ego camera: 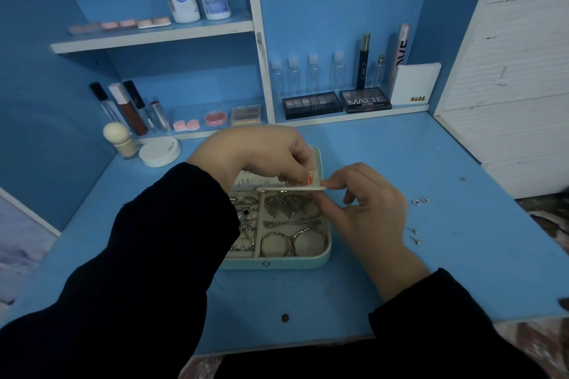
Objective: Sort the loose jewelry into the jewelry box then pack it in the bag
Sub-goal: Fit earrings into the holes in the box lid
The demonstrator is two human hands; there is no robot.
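Head view: sorting is well advanced but not complete. The jewelry box point(277, 263) lies open at mid-table point(400, 148), its compartments holding hoops point(294, 244), leaf earrings, a chain and rings. A small pair point(420, 201) and two studs point(414, 230) lie loose to its right. Both hands, left hand point(261, 154) and right hand point(366, 212), pinch a thin card point(289, 189) above the box. No bag is in view.

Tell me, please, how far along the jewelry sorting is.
Done: hoops, leaf earrings and a chain lie in the jewelry box. In hand: the left hand and right hand hold a thin panel over it, the left pinching at its top. Left: two small pieces and two studs lie loose on the desk; no bag is in view.
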